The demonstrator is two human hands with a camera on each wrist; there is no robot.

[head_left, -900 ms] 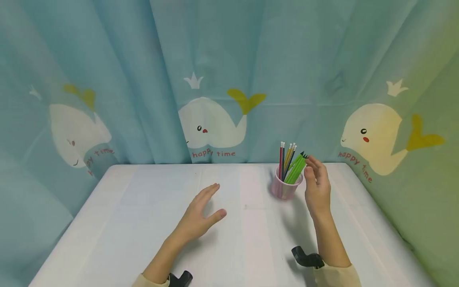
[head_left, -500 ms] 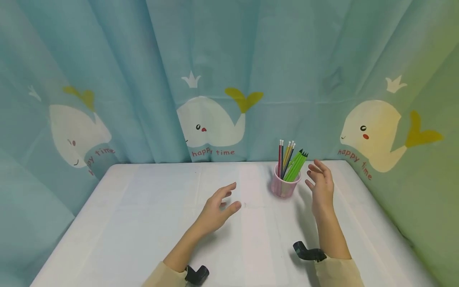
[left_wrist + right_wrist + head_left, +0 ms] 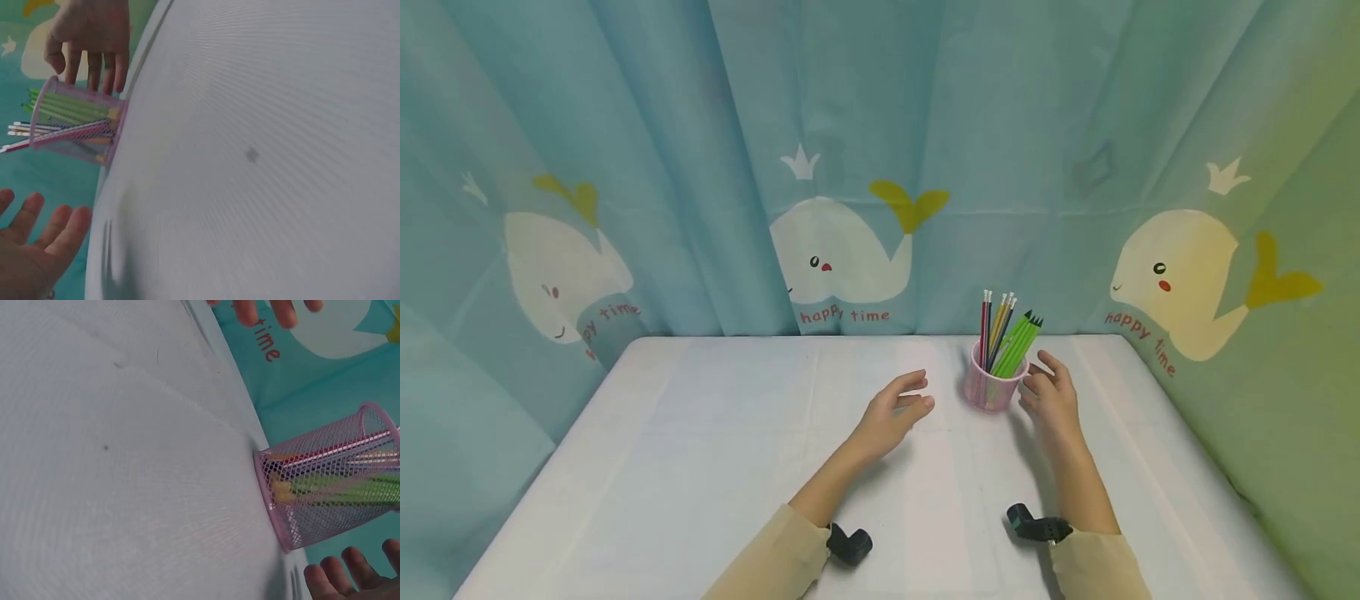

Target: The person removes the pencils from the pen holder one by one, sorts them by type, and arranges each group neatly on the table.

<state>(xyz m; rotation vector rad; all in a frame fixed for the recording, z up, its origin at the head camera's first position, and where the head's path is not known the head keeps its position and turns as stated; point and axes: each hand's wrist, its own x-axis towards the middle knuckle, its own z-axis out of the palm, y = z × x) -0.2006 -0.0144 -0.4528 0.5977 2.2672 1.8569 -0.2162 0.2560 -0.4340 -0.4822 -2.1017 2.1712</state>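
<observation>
A pink mesh pencil cup [image 3: 987, 393] stands upright near the back right of the table. It holds several green pencils [image 3: 1018, 350] with dark tips up, and red, yellow and dark pencils [image 3: 986, 329] with their pale ends up. Just right of the cup is my right hand [image 3: 1054, 406], fingers loosely bent; the right wrist view shows a small gap between its fingertips and the mesh wall [image 3: 325, 481]. My left hand [image 3: 886, 421] hovers over the table left of the cup, farther off, fingers spread in the left wrist view. Neither hand holds anything.
The white-covered table [image 3: 700, 467] reaches back to a blue-green curtain [image 3: 1015, 150] with printed whales. Its right edge runs along the green side of the curtain. A black wrist camera [image 3: 850, 546] sits on the left wrist, another camera [image 3: 1030, 525] on the right.
My left hand has moved right and somewhat farther forward, toward the cup. The right hand first drew away from the pencil tips, then came lower and closer to the cup's side.
</observation>
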